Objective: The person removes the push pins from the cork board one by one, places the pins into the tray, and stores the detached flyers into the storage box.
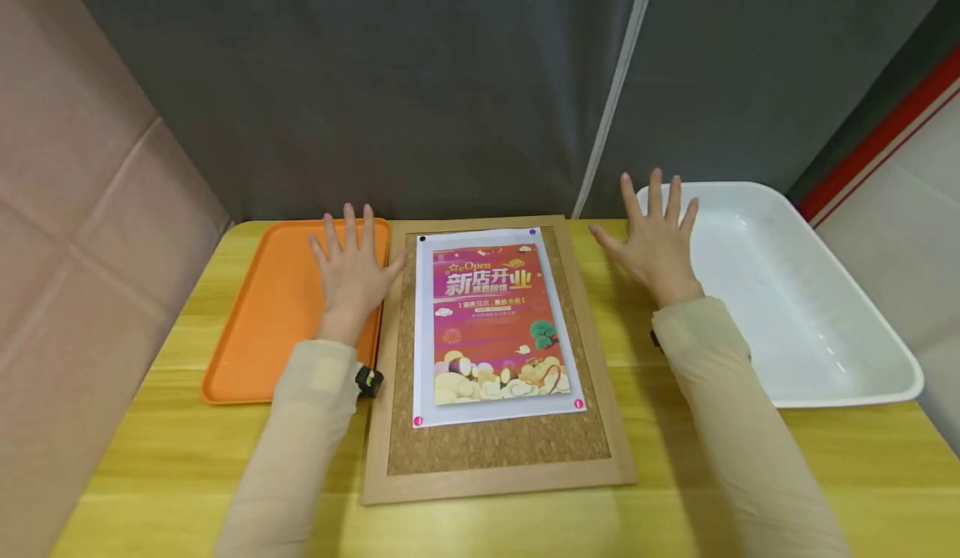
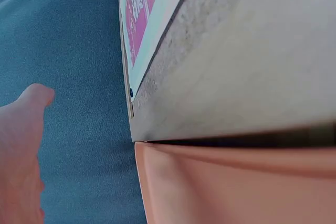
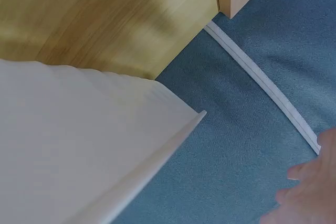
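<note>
Between the two hands lies a wood-framed cork board (image 1: 498, 451) with a white sheet bearing a red and purple poster (image 1: 495, 324). Round pins sit at the sheet's corners: dark and purple ones at the top, a pink pin (image 1: 578, 404) and another pink one at the bottom. My left hand (image 1: 352, 279), fingers spread, is held over the right part of an orange tray (image 1: 258, 333), its thumb reaching toward the board's edge. On the other side my right hand (image 1: 658, 245) spreads its fingers beside the white tub (image 1: 795, 291), overlapping its left rim in the head view. Both hands hold nothing.
Everything rests on a yellow wood-grain table (image 1: 480, 533). A dark grey curtain (image 1: 375, 82) with a pale strip hangs behind it. A pinkish padded panel (image 1: 82, 208) borders the left side, and a white wall with a red band (image 1: 877, 137) borders the right.
</note>
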Demonstrator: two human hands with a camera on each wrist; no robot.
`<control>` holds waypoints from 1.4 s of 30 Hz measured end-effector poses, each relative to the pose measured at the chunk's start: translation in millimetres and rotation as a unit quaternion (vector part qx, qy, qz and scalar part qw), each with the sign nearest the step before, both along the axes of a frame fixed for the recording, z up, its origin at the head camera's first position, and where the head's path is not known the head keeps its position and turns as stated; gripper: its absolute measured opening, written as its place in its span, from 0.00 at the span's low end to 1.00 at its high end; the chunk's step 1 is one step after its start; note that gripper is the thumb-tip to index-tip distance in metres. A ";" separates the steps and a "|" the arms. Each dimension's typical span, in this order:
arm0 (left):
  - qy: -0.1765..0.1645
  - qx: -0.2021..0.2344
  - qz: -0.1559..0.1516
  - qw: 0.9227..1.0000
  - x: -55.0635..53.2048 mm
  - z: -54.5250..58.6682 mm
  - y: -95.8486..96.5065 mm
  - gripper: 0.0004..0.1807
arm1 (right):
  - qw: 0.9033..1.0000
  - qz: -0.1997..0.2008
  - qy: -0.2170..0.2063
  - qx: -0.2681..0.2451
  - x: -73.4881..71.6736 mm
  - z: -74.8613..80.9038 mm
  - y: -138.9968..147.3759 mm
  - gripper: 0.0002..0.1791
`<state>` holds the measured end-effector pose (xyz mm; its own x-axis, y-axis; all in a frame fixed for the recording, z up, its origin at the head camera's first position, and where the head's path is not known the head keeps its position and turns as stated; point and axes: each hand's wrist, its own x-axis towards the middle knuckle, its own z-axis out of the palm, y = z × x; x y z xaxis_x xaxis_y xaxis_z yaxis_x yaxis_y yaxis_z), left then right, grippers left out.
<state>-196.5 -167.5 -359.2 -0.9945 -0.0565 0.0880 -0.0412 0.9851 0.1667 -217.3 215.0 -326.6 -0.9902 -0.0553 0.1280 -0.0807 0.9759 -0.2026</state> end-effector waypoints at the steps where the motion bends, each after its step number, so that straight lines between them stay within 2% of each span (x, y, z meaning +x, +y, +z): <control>1: 0.001 -0.001 -0.001 1.000 0.3 0.1 -0.5 0.49 | 1.000 0.001 -0.001 -0.001 0.1 -0.4 -0.2 0.47; 9: 0.004 0.001 -0.009 1.000 -0.1 -1.0 -2.8 0.48 | 0.999 0.030 -0.022 -0.010 3.6 -8.1 -6.2 0.48; 15: 0.002 0.011 -0.046 0.999 -3.3 -1.3 -3.8 0.44 | 0.996 0.069 -0.045 -0.023 2.2 -19.7 -13.1 0.47; 18: 0.006 0.015 -0.067 0.998 -5.2 -2.2 -3.1 0.42 | 0.994 0.093 -0.055 -0.005 0.3 -26.1 -15.7 0.46; 22: 0.017 0.029 -0.081 0.996 -8.3 -2.8 -0.9 0.39 | 0.991 0.108 -0.069 0.026 -1.0 -32.5 -19.5 0.46; 26: 0.020 0.060 -0.089 0.994 -13.8 -3.2 1.3 0.36 | 0.987 0.129 -0.090 0.017 -1.7 -37.8 -24.7 0.46; 31: 0.016 0.097 -0.091 0.991 -23.8 -4.6 5.8 0.32 | 0.981 0.169 -0.089 0.019 -2.6 -48.4 -30.4 0.45; 38: 0.008 0.116 -0.075 0.990 -34.6 -10.5 12.1 0.25 | 0.975 0.176 -0.135 0.014 -3.3 -62.7 -36.2 0.47; 42: -0.024 0.158 -0.062 0.985 -41.7 -14.6 15.4 0.24 | 0.971 0.180 -0.154 0.028 -1.9 -66.3 -37.4 0.49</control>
<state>-238.2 -152.1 -373.8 -0.9981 0.0495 0.0374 0.0612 0.8827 0.4659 -219.2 177.6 -392.9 -0.8964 -0.4032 -0.1840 -0.3625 0.9059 -0.2189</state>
